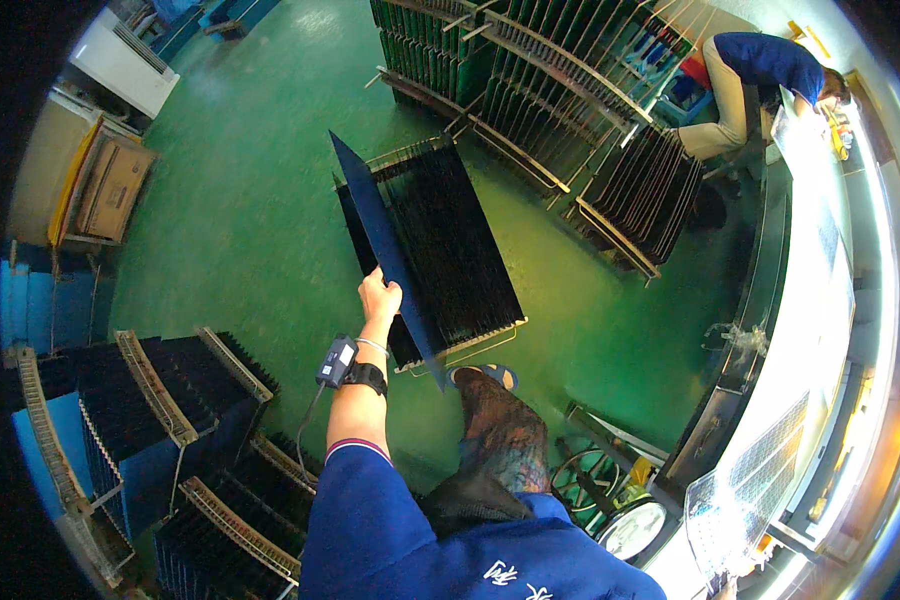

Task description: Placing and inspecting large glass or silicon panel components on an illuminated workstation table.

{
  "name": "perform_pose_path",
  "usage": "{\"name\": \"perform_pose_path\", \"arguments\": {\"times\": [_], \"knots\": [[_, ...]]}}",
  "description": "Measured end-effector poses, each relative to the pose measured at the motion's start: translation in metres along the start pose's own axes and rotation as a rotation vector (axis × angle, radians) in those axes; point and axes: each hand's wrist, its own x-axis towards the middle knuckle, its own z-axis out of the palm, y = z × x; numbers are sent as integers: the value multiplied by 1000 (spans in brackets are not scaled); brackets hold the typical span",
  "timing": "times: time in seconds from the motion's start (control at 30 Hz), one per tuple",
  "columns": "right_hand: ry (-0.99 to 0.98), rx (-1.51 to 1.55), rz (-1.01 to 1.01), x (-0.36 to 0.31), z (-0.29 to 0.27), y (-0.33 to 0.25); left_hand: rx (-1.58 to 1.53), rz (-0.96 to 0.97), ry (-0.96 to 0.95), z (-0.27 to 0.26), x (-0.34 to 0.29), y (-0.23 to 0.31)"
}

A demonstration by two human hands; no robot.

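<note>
My left hand [380, 297] grips the edge of a thin dark blue panel [382, 235], thumb and fingers closed on it. The panel stands tilted over a wire rack [460, 235] on the floor, which is filled with rows of dark panels. Whether the panel's lower edge sits in a slot is hidden. At the bottom right edge, a sliver of what seems to be my right hand [727, 591] shows beside a clear sheet with a grid pattern [760, 480]; its fingers are mostly out of view.
Loaded racks [155, 385] stand at the lower left, more racks [560, 80] at the far side. A bright light table [820, 250] runs along the right, where a person [755, 75] bends over it. A stool-like wheeled item [630, 525] is near my leg; a cardboard box [115, 188] sits left.
</note>
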Motion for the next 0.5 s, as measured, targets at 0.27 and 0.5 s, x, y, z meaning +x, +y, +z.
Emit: {"name": "perform_pose_path", "arguments": {"times": [0.27, 0.5], "knots": [[19, 1, 62, -33, 25, -3, 17, -194, -99, 0, 25, 5], [52, 24, 83, -42, 41, -13, -39, -246, -150, 23, 50, 0]]}}
